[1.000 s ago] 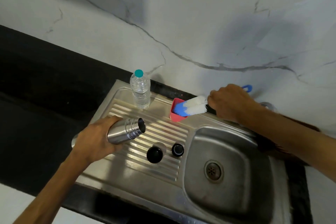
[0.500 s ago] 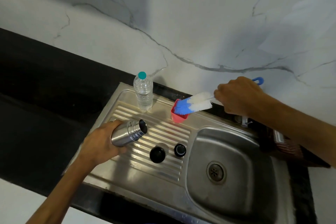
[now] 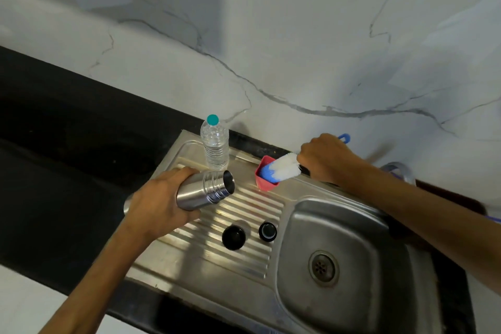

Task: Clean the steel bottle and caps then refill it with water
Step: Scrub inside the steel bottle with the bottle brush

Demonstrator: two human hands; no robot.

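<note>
Your left hand (image 3: pixel 157 206) wraps around the body of the steel bottle (image 3: pixel 204 190) and holds it tipped on its side over the ribbed draining board (image 3: pixel 244 214), open mouth turned toward the right. That looks chosen so the brush can go straight in. Your right hand (image 3: pixel 322 156) grips the handle of the bottle brush (image 3: pixel 282 169), whose blue-and-white bristle head dips into the small red cup (image 3: pixel 264 184) at the back of the sink (image 3: pixel 352 225), most likely to pick up soap; what the cup holds cannot be seen.

The two black caps, the domed cap (image 3: pixel 233 238) and the smaller ring cap (image 3: pixel 267 231), lie side by side on the board just beside the basin, near enough to wash next. The clear plastic water bottle (image 3: pixel 214 148), ridged and teal-capped, stands upright at the board's back edge, probably kept for the refill.

The bottle is smooth brushed metal with threaded rings at its neck, so it may turn slippery once wet. The bristles look soft and dense. The black desk (image 3: pixel 54 130) around the sink is dark and glossy.
</note>
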